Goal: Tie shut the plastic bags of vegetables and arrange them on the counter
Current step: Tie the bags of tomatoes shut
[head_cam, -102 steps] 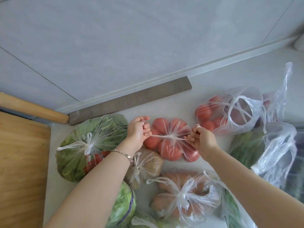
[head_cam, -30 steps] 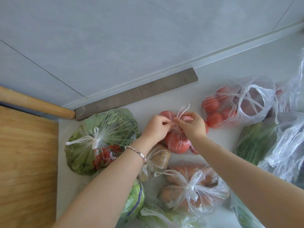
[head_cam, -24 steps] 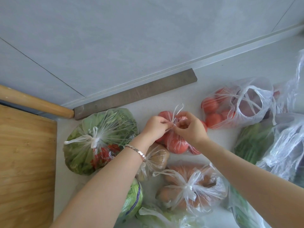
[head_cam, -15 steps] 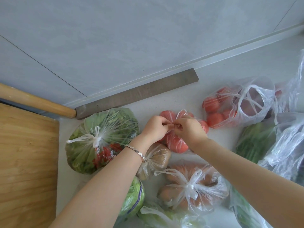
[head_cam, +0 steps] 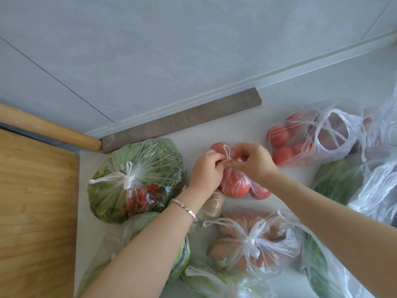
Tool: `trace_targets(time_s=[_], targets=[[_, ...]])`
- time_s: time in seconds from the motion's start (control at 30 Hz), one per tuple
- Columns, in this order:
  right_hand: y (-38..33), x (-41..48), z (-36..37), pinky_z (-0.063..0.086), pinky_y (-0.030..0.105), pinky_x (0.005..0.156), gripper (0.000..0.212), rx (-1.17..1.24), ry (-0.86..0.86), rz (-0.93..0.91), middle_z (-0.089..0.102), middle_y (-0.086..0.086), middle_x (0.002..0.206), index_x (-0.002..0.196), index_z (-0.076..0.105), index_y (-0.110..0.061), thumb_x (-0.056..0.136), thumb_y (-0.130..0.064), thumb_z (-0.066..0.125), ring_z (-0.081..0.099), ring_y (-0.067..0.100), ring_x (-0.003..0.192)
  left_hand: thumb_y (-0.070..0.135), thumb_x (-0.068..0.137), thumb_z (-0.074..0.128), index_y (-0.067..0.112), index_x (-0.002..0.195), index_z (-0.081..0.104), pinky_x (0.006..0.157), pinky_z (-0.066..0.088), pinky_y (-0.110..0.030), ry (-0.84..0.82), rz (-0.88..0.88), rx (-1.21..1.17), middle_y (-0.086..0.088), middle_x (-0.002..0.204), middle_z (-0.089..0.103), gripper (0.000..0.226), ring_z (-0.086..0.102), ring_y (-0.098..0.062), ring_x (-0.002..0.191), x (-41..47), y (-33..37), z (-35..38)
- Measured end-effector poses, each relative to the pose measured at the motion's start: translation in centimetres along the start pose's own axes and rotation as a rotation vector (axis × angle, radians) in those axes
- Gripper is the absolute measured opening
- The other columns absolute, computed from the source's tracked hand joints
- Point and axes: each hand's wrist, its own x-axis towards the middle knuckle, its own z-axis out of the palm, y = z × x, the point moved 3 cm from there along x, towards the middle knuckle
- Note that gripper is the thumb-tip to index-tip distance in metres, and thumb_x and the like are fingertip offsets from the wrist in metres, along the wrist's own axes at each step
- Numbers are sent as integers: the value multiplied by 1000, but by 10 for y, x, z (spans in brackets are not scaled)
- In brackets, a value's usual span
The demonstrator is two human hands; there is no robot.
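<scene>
The thin handles (head_cam: 227,151) of a tomato bag (head_cam: 236,187) are pinched by the left hand (head_cam: 207,168) and right hand (head_cam: 254,164) on a white worktop (head_cam: 247,125). A knotted greens bag (head_cam: 137,179) is seen beside it, a second, untied tomato bag (head_cam: 311,136) opposite.

Single head view, wide-angle, steep downward look at counter (head_cam: 236,130) against wall (head_cam: 193,50), close range.

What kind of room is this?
Probably a kitchen: a white counter against a tiled wall, a wooden chopping board with a rolling pin behind it, and a bag of tomatoes and a bag of greens.
</scene>
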Motion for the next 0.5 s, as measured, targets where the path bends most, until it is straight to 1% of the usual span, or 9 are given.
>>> trace_targets(time_s=[0.07,0.13,0.2,0.23,0.27,0.33,0.4,0.47,0.5], targets=[[1,1,-3,37,6,46,23,162,-86,66,54,-7,56,63,57,-17,71,-2,72,45,-5,40,15,87,60,1,94,70,70,43,-19,4,28,-6,-8,91,63,18,56,-16,81,0,-1,0],[4,2,-4,40,8,45,22,364,-181,179,54,0,58,64,57,-12,74,5,68,47,-3,39,13,85,62,1,94,70,68,38,-11,-1,30,-62,-6,88,62,17,55,-13,80,1,-5,-1],[8,3,-3,38,10,41,22,523,-254,308,52,3,57,68,61,-7,76,13,61,45,4,41,14,85,62,3,97,70,71,40,-14,-22,-12,-112,-7,91,63,18,55,-14,83,1,-6,-1],[10,3,-2,36,11,40,21,544,-273,335,52,3,55,72,66,-5,75,15,59,43,7,42,15,86,61,4,99,69,74,42,-19,-36,-42,-110,-7,93,63,19,56,-15,85,2,-6,1],[10,3,-2,36,11,41,21,501,-276,323,54,1,52,79,70,-3,75,14,59,43,7,43,17,87,61,5,101,69,77,45,-25,-52,-70,-94,-8,95,64,20,57,-18,87,2,-6,3],[9,3,-2,41,9,45,25,231,-216,193,60,-5,54,92,73,-9,75,6,64,48,0,42,20,87,60,7,103,68,84,47,-34,-84,-141,-73,-8,100,64,22,59,-22,93,5,-7,6],[6,0,0,45,11,53,22,-55,-106,10,67,-2,67,94,74,-14,76,-3,68,55,2,53,21,88,59,8,103,68,79,47,-30,-128,-205,-108,-8,97,65,22,60,-21,89,6,-10,5],[0,-5,2,51,24,57,16,-234,-2,-249,71,5,74,89,75,-13,76,-7,70,58,13,62,20,90,57,8,103,68,65,42,-20,-182,-250,-141,-4,86,64,21,57,-12,73,6,-11,3],[0,-8,4,53,30,53,13,-302,30,-393,70,7,72,85,76,-13,74,-9,70,59,18,60,20,90,57,8,103,68,62,40,-18,-202,-267,-148,-3,84,63,21,54,-9,70,6,-10,2]])
